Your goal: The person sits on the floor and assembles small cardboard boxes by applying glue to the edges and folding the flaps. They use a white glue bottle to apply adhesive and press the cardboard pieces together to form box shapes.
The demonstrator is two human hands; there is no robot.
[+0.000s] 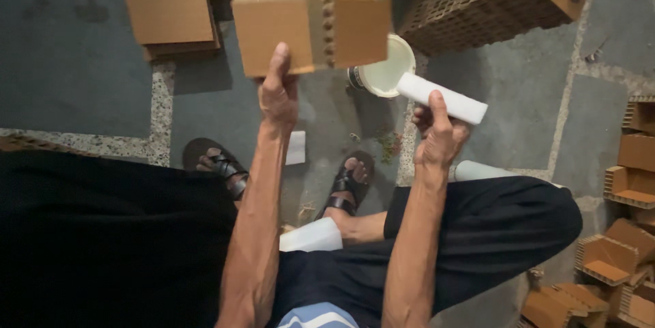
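My left hand (278,96) holds up a brown cardboard honeycomb block (310,24), thumb pressed on its flat face, the ribbed edge turned to the right. My right hand (438,133) grips a white rectangular foam block (443,98) that points up and to the left, toward a white tub of pale liquid (387,68) on the floor just behind the cardboard block. Both forearms reach out over my knees, which are in dark trousers. My sandalled feet (344,184) rest on the floor below the hands.
A stack of flat brown cardboard panels (167,7) lies on the floor at the upper left. A large honeycomb cardboard slab (477,0) sits at the upper right. Several small cardboard pieces (614,260) are piled at the right edge. A white sheet (310,236) lies by my foot.
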